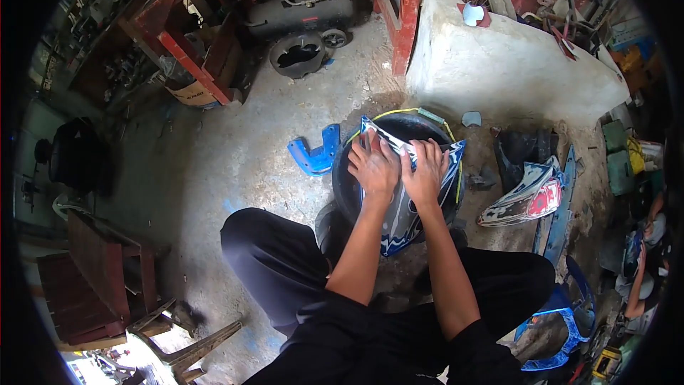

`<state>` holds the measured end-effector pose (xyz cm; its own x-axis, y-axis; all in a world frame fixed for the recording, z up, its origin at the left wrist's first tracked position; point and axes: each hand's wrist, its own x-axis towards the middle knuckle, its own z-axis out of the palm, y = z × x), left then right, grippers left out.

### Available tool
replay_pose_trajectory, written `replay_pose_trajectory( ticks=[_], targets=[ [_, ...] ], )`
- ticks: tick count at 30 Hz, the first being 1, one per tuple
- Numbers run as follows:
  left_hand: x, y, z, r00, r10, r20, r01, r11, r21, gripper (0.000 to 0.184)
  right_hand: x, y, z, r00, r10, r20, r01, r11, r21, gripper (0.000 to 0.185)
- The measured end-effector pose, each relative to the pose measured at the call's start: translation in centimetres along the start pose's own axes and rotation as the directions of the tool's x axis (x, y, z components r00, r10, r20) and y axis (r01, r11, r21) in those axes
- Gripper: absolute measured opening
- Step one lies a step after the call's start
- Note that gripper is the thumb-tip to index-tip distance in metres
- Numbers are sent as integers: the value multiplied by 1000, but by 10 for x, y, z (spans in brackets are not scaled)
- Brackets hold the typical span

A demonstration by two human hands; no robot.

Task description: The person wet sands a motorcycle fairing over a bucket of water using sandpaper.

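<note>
A blue, white and grey motorcycle body panel (pixel 397 227) lies across a round black tub (pixel 346 189) between my knees. My left hand (pixel 375 168) is on the panel's upper left part, fingers bent against its surface. Close beside it, my right hand (pixel 426 171) grips the upper right part, with its fingers curled near the far edge. Whether anything thin lies under my fingers is hidden. A yellow band with a pale sleeve (pixel 432 115) runs round the tub's far side.
Left of the tub lies a blue U-shaped part (pixel 315 151). A scuffed panel (pixel 526 196) and a blue frame piece (pixel 563 335) lie to the right. A white wall block (pixel 499 64), red stand (pixel 406 25) and compressor (pixel 303 11) stand beyond. Another person's arm (pixel 636 281) shows far right.
</note>
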<state>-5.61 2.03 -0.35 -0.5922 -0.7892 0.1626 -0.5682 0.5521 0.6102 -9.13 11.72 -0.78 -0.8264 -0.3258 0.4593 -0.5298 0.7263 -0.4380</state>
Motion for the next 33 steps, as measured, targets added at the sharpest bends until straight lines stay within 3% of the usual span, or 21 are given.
replay_pose_trajectory(
  ticks=[6, 9, 10, 12, 14, 17, 22, 24, 28, 31, 33],
  targets=[
    [-40, -4, -13, 993, 39, 112, -36, 999, -30, 50, 1, 3, 0, 999, 20, 26, -21, 999, 31, 34],
    [-7, 8, -21, 973, -84, 215, 93, 995, -33, 52, -1, 4, -3, 1000, 7, 27, -9, 999, 49, 33],
    [-5, 4, -9, 973, -83, 215, 93, 995, -35, 52, -1, 5, -2, 1000, 6, 16, -6, 999, 52, 32],
    [0, -4, 9, 998, -39, 51, 38, 999, 9, 52, 0, 2, -1, 1000, 3, 1, -3, 998, 63, 32],
    [-22, 5, -10, 989, -29, 146, 35, 999, -35, 52, 0, 1, -1, 1000, 25, 7, -26, 999, 45, 31],
    [-40, -1, -7, 988, 29, 153, -25, 999, -31, 52, 1, 3, 0, 1000, 17, -4, -17, 999, 50, 30],
    [15, -3, 5, 986, -102, 134, 107, 994, -32, 53, 0, 2, -1, 1000, 6, -18, -5, 998, 61, 28],
    [2, -2, 3, 990, -78, 117, 81, 997, -19, 52, 2, -1, -2, 1000, 8, -25, -7, 999, 53, 27],
    [-38, -2, -19, 973, 22, 230, -15, 999, -35, 50, 3, 1, 0, 999, 11, -31, -10, 1000, 28, 24],
    [-20, 1, -9, 994, -9, 113, 16, 998, -61, 49, 2, 3, 2, 1000, 7, -19, -6, 999, 53, 26],
    [-17, 4, -3, 993, -14, 119, 23, 997, -71, 49, 2, 5, 3, 1000, 19, -21, -18, 997, 72, 28]
  ],
)
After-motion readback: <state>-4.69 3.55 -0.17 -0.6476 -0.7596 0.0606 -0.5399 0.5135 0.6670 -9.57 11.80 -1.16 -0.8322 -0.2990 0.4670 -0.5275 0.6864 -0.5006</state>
